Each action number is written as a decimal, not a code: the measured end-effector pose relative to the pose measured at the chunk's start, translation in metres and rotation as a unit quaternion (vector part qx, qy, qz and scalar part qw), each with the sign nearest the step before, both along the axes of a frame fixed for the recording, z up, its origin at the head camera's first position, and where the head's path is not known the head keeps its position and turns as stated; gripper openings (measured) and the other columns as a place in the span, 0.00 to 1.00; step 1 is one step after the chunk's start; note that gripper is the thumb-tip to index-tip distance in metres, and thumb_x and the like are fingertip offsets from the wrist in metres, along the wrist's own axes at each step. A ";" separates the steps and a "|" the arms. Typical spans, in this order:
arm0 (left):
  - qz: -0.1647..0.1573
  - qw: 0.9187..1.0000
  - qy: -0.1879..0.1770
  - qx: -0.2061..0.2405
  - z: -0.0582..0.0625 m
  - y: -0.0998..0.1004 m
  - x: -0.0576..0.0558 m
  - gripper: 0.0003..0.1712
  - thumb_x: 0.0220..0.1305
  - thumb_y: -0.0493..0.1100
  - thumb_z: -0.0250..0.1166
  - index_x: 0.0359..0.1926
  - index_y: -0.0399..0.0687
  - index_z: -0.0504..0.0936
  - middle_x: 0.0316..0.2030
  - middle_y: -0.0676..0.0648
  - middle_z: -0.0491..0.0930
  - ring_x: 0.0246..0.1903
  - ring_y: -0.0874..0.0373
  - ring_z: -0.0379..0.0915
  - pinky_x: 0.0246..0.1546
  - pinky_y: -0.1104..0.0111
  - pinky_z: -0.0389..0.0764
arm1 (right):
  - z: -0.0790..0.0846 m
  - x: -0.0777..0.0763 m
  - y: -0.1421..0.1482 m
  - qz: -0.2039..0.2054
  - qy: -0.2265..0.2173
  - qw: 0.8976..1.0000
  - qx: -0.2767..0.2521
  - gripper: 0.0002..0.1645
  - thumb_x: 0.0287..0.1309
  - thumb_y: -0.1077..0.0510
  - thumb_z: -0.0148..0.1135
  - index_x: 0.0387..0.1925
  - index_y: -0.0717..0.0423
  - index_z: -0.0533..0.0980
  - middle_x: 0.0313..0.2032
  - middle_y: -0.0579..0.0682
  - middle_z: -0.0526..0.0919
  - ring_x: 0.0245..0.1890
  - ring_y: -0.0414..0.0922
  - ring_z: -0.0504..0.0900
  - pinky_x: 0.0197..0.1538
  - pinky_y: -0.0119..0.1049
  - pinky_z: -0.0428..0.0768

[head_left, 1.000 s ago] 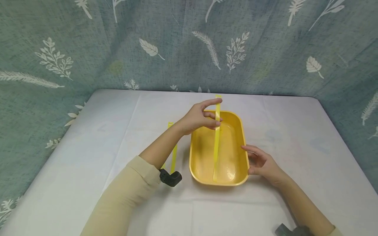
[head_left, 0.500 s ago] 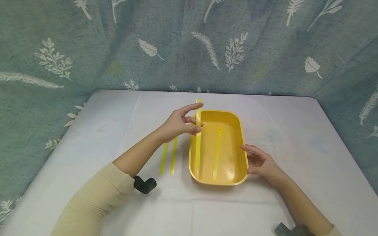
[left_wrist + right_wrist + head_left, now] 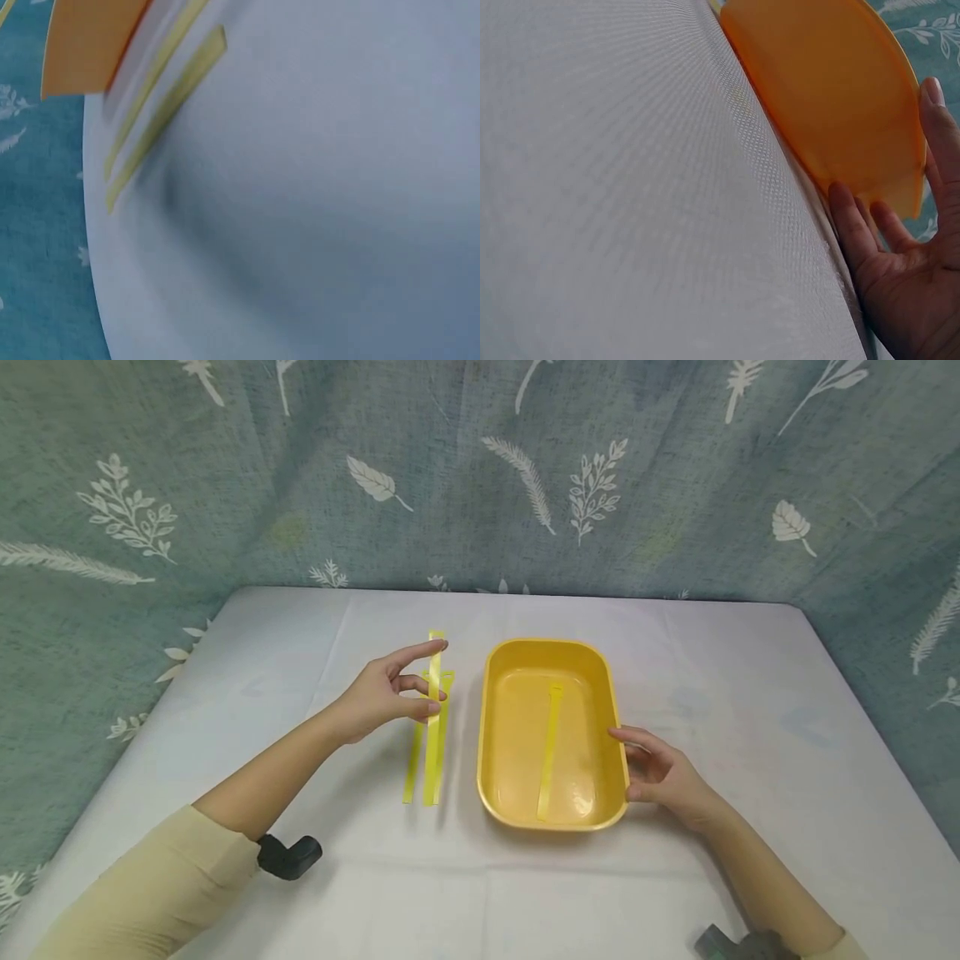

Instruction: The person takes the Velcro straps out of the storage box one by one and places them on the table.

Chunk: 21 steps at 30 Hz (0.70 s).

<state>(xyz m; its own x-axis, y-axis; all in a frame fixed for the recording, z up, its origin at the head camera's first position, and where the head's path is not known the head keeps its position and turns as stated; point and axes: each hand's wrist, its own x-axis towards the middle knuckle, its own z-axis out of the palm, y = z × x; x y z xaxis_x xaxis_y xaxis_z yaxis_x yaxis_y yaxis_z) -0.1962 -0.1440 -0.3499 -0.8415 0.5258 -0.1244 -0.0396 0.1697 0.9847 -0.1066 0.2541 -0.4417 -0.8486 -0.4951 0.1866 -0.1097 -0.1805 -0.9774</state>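
Note:
My left hand (image 3: 382,697) pinches a thin, flat yellow strip (image 3: 432,760) near its upper end, thumb on one side and fingers on the other. The strip hangs over two similar yellow strips (image 3: 412,768) on the white cloth and overlaps them in the head view. In the left wrist view the two strips (image 3: 169,105) lie side by side, while the hand itself is out of that frame. Another yellow strip (image 3: 550,752) with a slotted end lies inside a yellow plastic tub (image 3: 491,668). My right hand (image 3: 667,777) rests spread fingertips against the tub's right wall and rim.
White cloth (image 3: 360,910) covers the table, with its far edge just behind the tub. A blue-green leaf-print curtain (image 3: 450,477) hangs at the back and sides. Black camera mounts sit on the left wrist (image 3: 288,857) and right wrist (image 3: 742,943).
My left hand has moved left from above the tub to over the strips on the table, carrying one strip and leaving another in the tub. The right hand stays at the tub.

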 end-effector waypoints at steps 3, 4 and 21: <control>0.012 1.000 0.003 -0.014 -0.004 -0.012 0.004 0.48 0.53 0.30 0.68 0.72 0.55 0.58 0.63 0.50 0.69 0.44 0.53 0.80 0.37 0.60 0.83 | 0.001 -0.001 -0.001 0.008 0.001 1.000 -0.007 0.38 0.53 0.64 0.68 0.65 0.53 0.66 0.65 0.46 0.65 0.57 0.41 0.74 0.49 0.36 0.80; 0.016 1.000 0.004 -0.017 -0.006 -0.017 0.005 0.48 0.53 0.30 0.69 0.72 0.56 0.58 0.63 0.51 0.69 0.45 0.53 0.80 0.38 0.60 0.83 | 0.001 -0.002 -0.001 0.010 -0.001 1.000 -0.008 0.38 0.53 0.64 0.67 0.65 0.53 0.66 0.65 0.46 0.65 0.57 0.41 0.74 0.49 0.36 0.80; -0.004 0.987 0.063 -0.147 -0.060 -0.050 -0.016 0.48 0.53 0.32 0.70 0.72 0.51 0.57 0.41 0.38 0.82 0.44 0.56 0.77 0.32 0.69 0.81 | -0.002 -0.001 0.002 0.008 0.003 1.000 -0.018 0.38 0.52 0.63 0.68 0.65 0.56 0.66 0.65 0.46 0.65 0.57 0.41 0.72 0.51 0.35 0.79</control>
<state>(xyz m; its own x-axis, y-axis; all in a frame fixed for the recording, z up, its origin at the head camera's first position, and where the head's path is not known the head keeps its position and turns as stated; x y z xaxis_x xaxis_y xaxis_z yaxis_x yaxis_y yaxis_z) -0.2123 -0.1938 -0.4098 -0.8565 0.4884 -0.1669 0.0824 0.4486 0.8899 -0.1074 0.2561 -0.4440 -0.8396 -0.5015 0.2088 -0.1120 -0.2164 -0.9699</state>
